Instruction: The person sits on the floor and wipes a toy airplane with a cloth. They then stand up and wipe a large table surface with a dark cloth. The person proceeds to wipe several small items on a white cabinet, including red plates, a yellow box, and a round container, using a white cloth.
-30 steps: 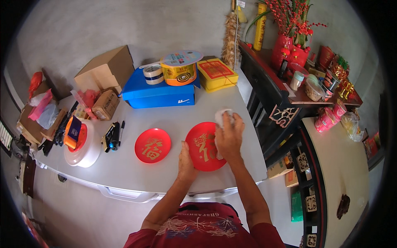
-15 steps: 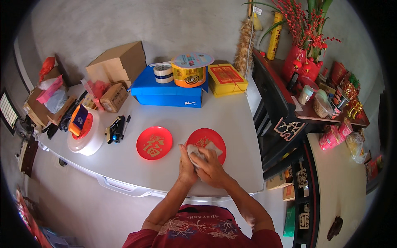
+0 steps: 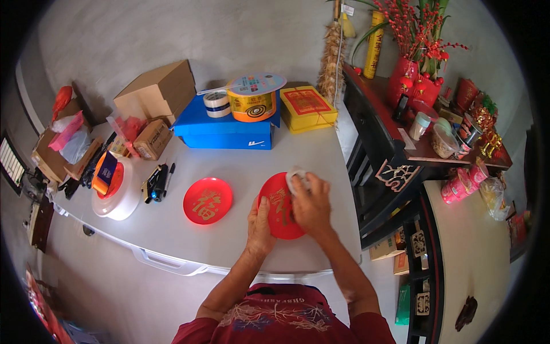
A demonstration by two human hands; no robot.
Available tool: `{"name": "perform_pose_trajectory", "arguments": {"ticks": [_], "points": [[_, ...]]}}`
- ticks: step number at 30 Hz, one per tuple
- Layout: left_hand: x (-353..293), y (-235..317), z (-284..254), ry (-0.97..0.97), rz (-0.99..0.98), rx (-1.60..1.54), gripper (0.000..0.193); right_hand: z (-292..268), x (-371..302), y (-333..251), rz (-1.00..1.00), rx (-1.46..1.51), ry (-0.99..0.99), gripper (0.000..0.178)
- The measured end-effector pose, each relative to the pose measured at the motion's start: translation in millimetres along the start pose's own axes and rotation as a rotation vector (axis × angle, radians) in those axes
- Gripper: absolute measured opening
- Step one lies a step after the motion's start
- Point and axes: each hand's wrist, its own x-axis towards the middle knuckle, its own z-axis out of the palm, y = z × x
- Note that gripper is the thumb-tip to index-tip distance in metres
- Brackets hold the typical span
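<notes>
Red round plate [image 3: 279, 207] steadied by flat left hand [image 3: 259, 226]; right hand [image 3: 311, 203] pinches white cloth [image 3: 295, 179], wiping its one-o'clock rim; second plate [image 3: 207, 200] untouched.

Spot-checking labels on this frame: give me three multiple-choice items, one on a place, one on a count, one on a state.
1. Where does the roll of tape sit?
A. on the blue box
B. inside the open carton
C. on the dark side shelf

2. How many round red plates lie on the white table?
A. one
B. two
C. four

3. What is the right hand doing?
A. hanging free above the table
B. pressing a white wad onto the plate under the hands
C. gripping the black marker

Key: 1 A, the roll stands on the blue box beside the yellow tub. 2 B, one free plate and one plate under the hands. 3 B, the fingers cover the white wad at the plate's top edge, while the left hand steadies its near rim.
</notes>
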Motion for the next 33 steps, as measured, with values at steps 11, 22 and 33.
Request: {"name": "perform_pose_trajectory", "arguments": {"ticks": [11,22,33], "points": [[8.2,-6.3,-29.3,0.053,-0.046,0.019,0.035,-13.4,-52.8,-32.0,-0.035,0.543,-0.511,0.047],[4.1,-14.9,13.9,-0.138,-0.008,0.086,0.038,-49.0,-36.4,-22.6,0.202,0.003,-0.129,0.038],[15.7,-17.9,16.0,-0.084,-0.051,-0.03,0.035,-126.8,-102.5,-28.1,0.349,0.683,-0.484,0.03]]}}
